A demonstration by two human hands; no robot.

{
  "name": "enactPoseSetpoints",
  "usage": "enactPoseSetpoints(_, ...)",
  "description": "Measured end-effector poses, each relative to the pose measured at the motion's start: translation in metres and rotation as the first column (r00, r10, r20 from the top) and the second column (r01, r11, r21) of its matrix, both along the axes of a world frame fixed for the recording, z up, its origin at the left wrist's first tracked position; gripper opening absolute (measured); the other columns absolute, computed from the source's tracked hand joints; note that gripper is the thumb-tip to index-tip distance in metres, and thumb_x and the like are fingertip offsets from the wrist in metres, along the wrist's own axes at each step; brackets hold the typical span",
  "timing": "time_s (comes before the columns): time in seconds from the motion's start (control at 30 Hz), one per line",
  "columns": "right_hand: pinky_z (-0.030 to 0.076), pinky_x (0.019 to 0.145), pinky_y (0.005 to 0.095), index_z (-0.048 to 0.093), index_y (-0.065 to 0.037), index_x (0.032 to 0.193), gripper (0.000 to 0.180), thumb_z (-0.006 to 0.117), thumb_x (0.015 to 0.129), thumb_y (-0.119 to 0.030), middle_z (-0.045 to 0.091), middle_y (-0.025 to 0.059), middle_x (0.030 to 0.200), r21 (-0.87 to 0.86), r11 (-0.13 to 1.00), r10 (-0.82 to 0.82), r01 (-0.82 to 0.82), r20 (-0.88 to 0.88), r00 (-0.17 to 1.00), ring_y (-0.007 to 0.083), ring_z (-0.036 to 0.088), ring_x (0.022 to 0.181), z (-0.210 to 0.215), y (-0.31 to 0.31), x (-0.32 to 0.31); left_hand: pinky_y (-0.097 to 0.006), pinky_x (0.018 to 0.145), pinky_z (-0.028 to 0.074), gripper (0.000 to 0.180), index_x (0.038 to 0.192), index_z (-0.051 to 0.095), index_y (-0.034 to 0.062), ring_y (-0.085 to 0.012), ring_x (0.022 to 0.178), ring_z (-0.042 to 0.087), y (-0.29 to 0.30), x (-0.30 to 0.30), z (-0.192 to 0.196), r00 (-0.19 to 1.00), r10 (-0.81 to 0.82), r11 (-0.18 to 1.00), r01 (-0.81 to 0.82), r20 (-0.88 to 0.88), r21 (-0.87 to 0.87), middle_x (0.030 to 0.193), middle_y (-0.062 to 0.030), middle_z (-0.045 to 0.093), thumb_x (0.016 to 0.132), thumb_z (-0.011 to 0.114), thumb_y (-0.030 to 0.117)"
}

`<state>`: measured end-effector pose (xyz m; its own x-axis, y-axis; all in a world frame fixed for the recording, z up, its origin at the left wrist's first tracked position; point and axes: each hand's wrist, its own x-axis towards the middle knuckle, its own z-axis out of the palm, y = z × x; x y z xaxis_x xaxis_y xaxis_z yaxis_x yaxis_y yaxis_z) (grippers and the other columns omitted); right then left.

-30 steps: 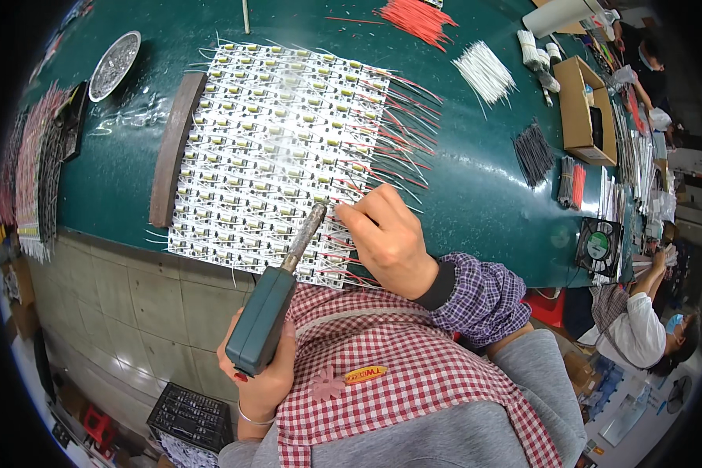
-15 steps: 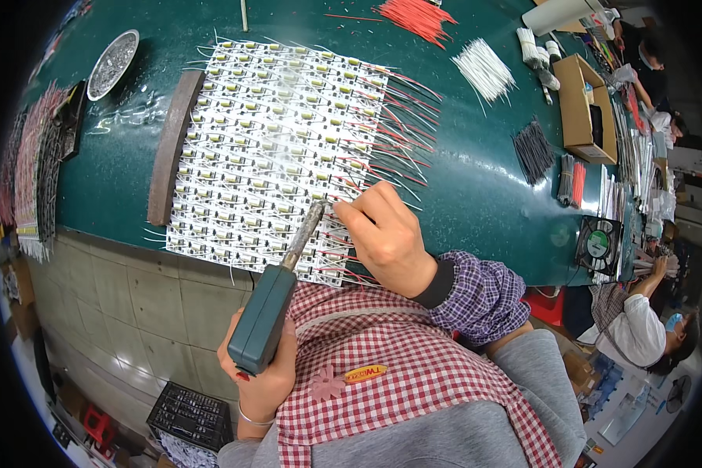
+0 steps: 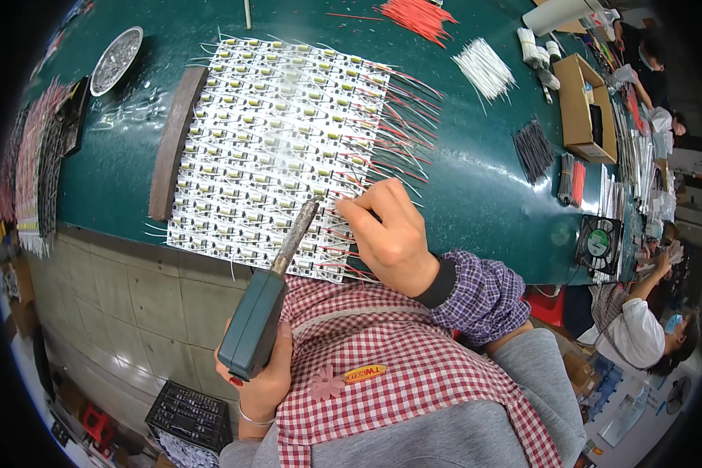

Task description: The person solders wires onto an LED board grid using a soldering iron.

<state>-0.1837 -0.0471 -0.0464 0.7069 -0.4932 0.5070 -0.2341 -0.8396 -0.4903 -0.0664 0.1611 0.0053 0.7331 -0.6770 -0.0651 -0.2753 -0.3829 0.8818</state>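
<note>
My left hand (image 3: 269, 373) grips a soldering iron (image 3: 254, 326) by its dark green handle. The iron's metal tip slants up over a large panel of white circuit boards (image 3: 249, 148) and ends close to my right fingertips, apart from them. My right hand (image 3: 394, 238) is closed in a pinch at the panel's right part, on a thin wire whose colour I cannot tell. Red, white and dark wires (image 3: 405, 129) stick out from the panel's right edge, and some run beneath my right hand. Small yellowish parts sit in rows across the boards.
A dark bar (image 3: 176, 144) lies along the panel's left edge, with a metal bowl (image 3: 117, 61) beyond it. Bundles of red wires (image 3: 417, 17), white wires (image 3: 483, 68) and black wires (image 3: 533, 151) lie on the green table. At right are a cardboard box (image 3: 581, 117) and a small fan (image 3: 598, 242).
The soldering iron and my left hand have shifted slightly left, and the tip has drawn back a little from my right fingertips. My right hand stays nearly in place, still pinched.
</note>
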Motion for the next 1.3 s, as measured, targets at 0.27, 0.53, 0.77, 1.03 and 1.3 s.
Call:
enactPoseSetpoints(0.27, 0.046, 0.059, 0.0340, 0.069, 0.003, 0.097, 0.032, 0.072, 0.066, 0.011, 0.056, 0.0084, 0.077, 0.019, 1.000, 0.012, -0.013, 0.032, 0.999, 0.0245, 0.054, 0.071, -0.003, 0.012, -0.001, -0.029, 0.060, 0.050, 0.021, 0.094, 0.068, -0.0061, -0.0187, 0.064, 0.063, 0.009, 0.000, -0.001, 1.000, -0.020, 0.999, 0.020, 0.014, 0.025, 0.081, -0.0112, 0.066, 0.077, 0.077, 0.002)
enactPoseSetpoints(0.53, 0.044, 0.057, 0.0342, 0.068, 0.003, 0.096, 0.027, 0.073, 0.070, 0.011, 0.054, 0.0084, 0.075, 0.023, 1.000, 0.004, -0.004, -0.002, 1.000, 0.0243, 0.053, 0.069, -0.004, 0.014, -0.001, -0.030, 0.058, 0.049, 0.018, 0.094, 0.067, -0.0077, -0.0193, 0.065, 0.062, 0.014, 0.002, -0.004, 0.994, -0.106, 0.994, 0.106, -0.004, -0.023, 0.083, -0.0124, 0.065, 0.078, 0.073, -0.002)
enactPoseSetpoints(0.77, 0.044, 0.056, 0.0337, 0.068, 0.003, 0.096, 0.028, 0.072, 0.069, 0.011, 0.054, 0.0086, 0.076, 0.025, 1.000, 0.017, -0.017, 0.006, 1.000, 0.0241, 0.054, 0.069, -0.005, 0.015, -0.001, -0.030, 0.056, 0.046, 0.015, 0.092, 0.067, -0.0074, -0.0192, 0.064, 0.061, 0.013, 0.001, -0.001, 0.993, -0.119, 0.993, 0.119, -0.026, -0.017, 0.082, -0.0118, 0.062, 0.078, 0.071, -0.004)
enactPoseSetpoints(1.03, 0.045, 0.057, 0.0339, 0.068, 0.003, 0.097, 0.029, 0.072, 0.069, 0.012, 0.054, 0.0089, 0.076, 0.031, 0.999, 0.020, -0.020, 0.010, 1.000, 0.0247, 0.054, 0.069, -0.004, 0.015, -0.001, -0.029, 0.055, 0.045, 0.016, 0.093, 0.066, -0.0079, -0.0177, 0.064, 0.060, 0.011, 0.001, 0.000, 0.991, -0.122, 0.992, 0.122, -0.061, 0.009, 0.083, -0.0114, 0.062, 0.079, 0.071, -0.004)
enactPoseSetpoints(1.3, 0.045, 0.057, 0.0344, 0.067, 0.003, 0.098, 0.030, 0.072, 0.070, 0.011, 0.053, 0.0091, 0.077, 0.029, 0.999, 0.020, -0.020, 0.009, 1.000, 0.0249, 0.054, 0.070, -0.004, 0.016, 0.000, -0.029, 0.057, 0.047, 0.018, 0.095, 0.066, -0.0071, -0.0181, 0.065, 0.061, 0.011, -0.001, 0.002, 0.996, -0.086, 0.996, 0.086, -0.009, 0.012, 0.081, -0.0102, 0.064, 0.079, 0.073, 0.000)
